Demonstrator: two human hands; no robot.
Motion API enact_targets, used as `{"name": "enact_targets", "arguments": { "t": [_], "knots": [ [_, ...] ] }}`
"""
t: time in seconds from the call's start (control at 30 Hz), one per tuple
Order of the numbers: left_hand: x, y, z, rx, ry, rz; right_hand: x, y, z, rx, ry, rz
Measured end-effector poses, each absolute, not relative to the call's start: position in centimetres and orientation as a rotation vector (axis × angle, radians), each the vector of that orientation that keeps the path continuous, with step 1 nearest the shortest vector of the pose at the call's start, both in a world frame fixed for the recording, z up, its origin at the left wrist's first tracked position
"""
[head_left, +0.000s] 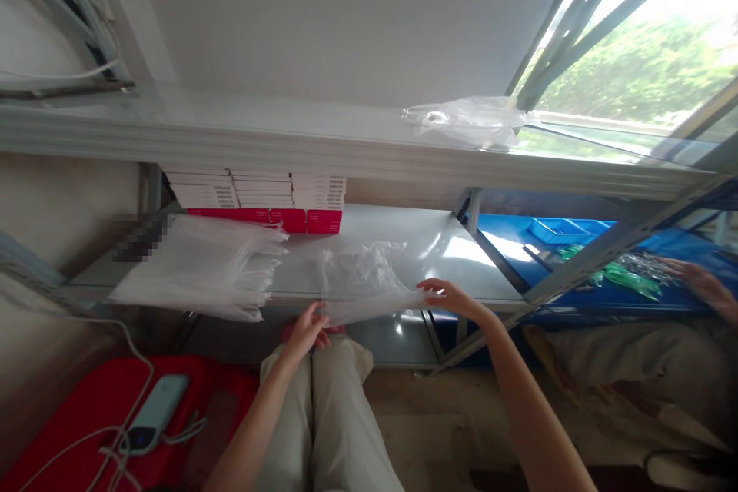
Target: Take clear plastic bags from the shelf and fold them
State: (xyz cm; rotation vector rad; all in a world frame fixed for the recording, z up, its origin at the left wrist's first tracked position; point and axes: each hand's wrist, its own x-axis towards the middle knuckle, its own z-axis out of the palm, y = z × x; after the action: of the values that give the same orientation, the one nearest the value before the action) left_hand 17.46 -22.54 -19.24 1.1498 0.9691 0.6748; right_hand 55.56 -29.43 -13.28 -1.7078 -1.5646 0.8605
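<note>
A clear plastic bag [369,280] lies stretched over the front edge of the white shelf [438,246]. My left hand [305,330] pinches its near left corner just above my knees. My right hand [453,298] grips its right edge at the shelf's front. To the left lies a thick stack of clear plastic bags [201,265], flat on the same shelf.
White and red boxes [262,200] are stacked at the back of the shelf. A loose plastic bag [467,119] sits on the upper ledge. At right, another person's hand [700,284] rests by green items on a blue table [519,238]. A red stool with a power bank [155,415] stands lower left.
</note>
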Motion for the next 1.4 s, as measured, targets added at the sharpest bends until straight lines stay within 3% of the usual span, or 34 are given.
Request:
{"name": "enact_targets", "arguments": {
  "t": [0.13, 0.3, 0.37, 0.6, 0.8, 1.0, 1.23, 1.4],
  "knots": [
    [17.3, -22.7, -18.7, 1.179, 0.900, 0.604, 55.2, -27.9, -10.6, -1.632, -1.612, 0.951],
    [17.9, -21.8, -18.7, 1.171, 1.002, 0.735, 50.7, -20.5, -8.3, -1.575, -1.770, 0.389],
    [18.3, -21.4, -18.7, 1.184, 1.038, 0.827, 48.9, -16.8, -8.0, -1.606, -1.905, 0.318],
    [17.6, -21.1, -19.2, 1.262, 0.978, 0.794, 45.5, -8.6, -8.0, -1.769, -2.205, 0.981],
    [17.0, -21.2, -18.7, 1.405, 1.037, 0.766, 44.5, -8.4, -8.9, -1.703, -2.239, 0.971],
    [18.4, -21.1, -15.5, 1.780, 1.373, 0.944, 44.1, -9.5, -10.8, -1.631, -2.187, 0.723],
    [21.0, -20.2, -14.9, 1.911, 1.615, 0.986, 41.7, -11.5, -11.1, -1.984, -1.971, 0.319],
    [22.3, -19.6, -14.2, 2.108, 1.506, 1.154, 39.9, -12.4, -10.9, -2.065, -1.823, 0.306]
  ]
}}
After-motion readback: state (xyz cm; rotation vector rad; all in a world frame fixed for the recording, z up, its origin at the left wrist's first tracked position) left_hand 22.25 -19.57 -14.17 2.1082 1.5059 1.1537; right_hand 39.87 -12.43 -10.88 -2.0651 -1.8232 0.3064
